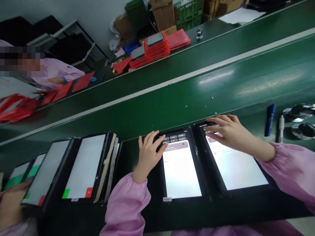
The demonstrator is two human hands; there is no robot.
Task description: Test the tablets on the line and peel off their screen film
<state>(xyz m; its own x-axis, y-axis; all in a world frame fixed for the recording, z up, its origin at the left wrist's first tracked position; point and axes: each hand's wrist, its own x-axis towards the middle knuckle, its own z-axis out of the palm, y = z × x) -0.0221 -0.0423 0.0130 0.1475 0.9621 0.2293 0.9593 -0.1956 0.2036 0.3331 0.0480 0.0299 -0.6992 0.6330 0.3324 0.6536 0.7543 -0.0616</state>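
Note:
Two tablets with lit screens lie side by side on the dark bench in front of me. Over the upper left corner of the left tablet [183, 173] is my left hand [150, 154], its fingers spread near a row of dark on-screen buttons. My right hand [231, 134] reaches across the top of the right tablet [243, 173], fingers apart, the fingertips at the upper left of that screen. Neither hand holds anything. Part of the right tablet's screen is hidden under my right hand and forearm.
To the left stand stacked tablets [85, 164] showing green and red corner squares; another person's hand [14, 203] is beside them. A blue marker [270, 120], a white pen [281, 127] and shiny round metal objects [301, 113] lie right. Red pouches [157, 49] are piled across the green conveyor [162, 105].

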